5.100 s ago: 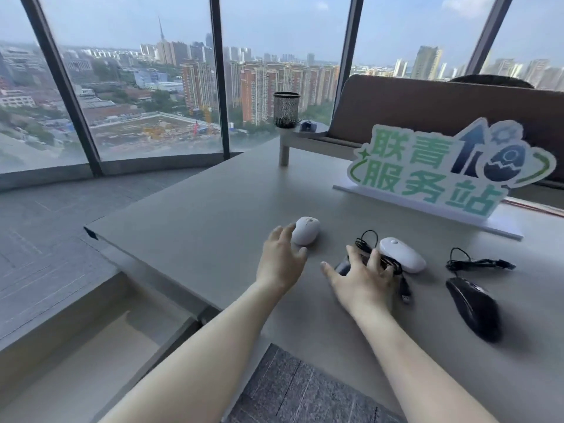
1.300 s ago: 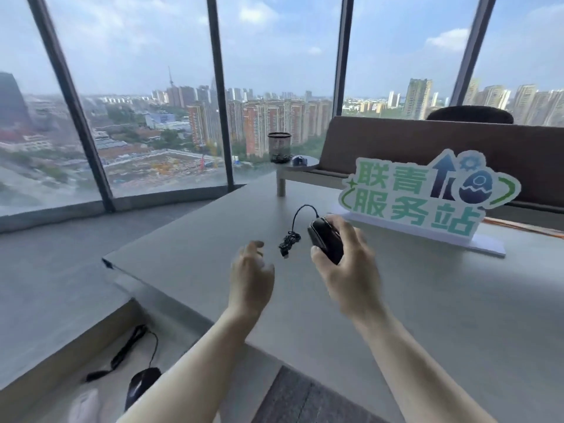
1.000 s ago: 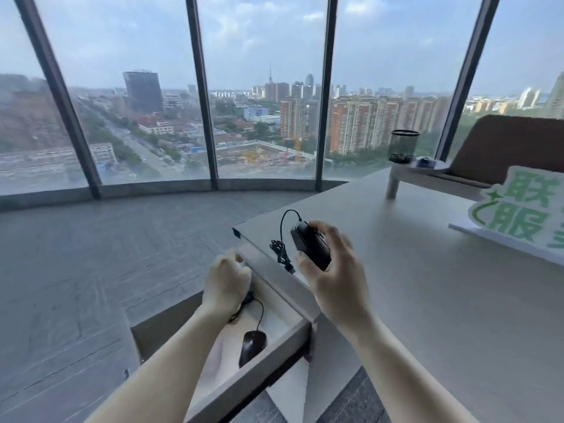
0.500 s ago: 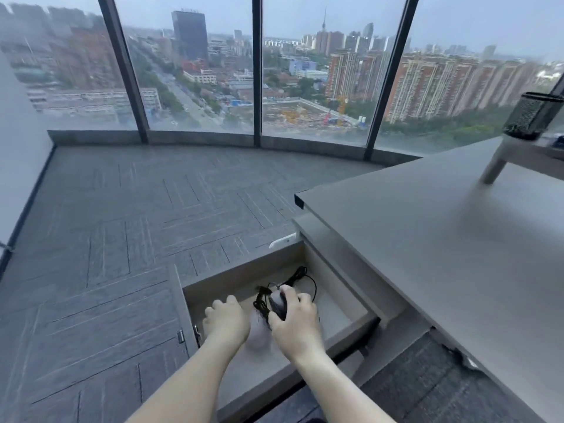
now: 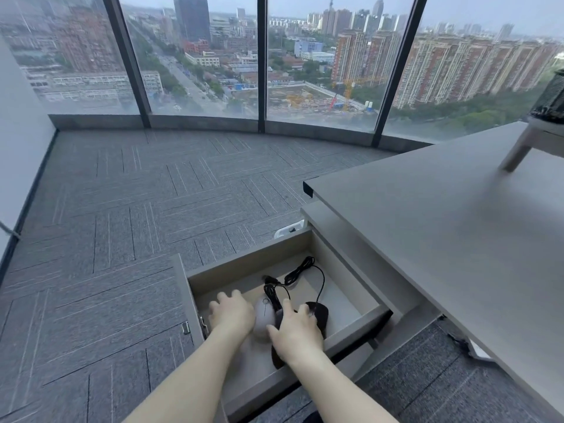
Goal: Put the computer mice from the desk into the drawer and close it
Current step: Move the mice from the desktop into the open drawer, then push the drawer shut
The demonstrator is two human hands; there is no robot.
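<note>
The open drawer [image 5: 244, 267] sticks out from under the grey desk [image 5: 457, 239] at the lower middle. Both my hands are inside it. My left hand [image 5: 233, 312] lies palm down with its fingers apart and holds nothing. Right beside it is a white mouse [image 5: 263, 317]. My right hand [image 5: 294, 331] is curled over a black mouse [image 5: 319, 314], whose body shows past my fingertips. Its black cable [image 5: 294, 274] loops toward the drawer's back wall. A dark shape under my right wrist is mostly hidden.
Grey carpet tiles [image 5: 122, 224] cover the floor to the left, up to tall windows. On the desk's far right stand a riser leg [image 5: 515, 154] and a black mesh cup [image 5: 551, 90]. The desk's corner [image 5: 306, 187] overhangs the drawer.
My view has turned from the desk down to the drawer. My right hand carried the black corded mouse off the desk and lowered it in; both hands have sunk deeper into the drawer.
</note>
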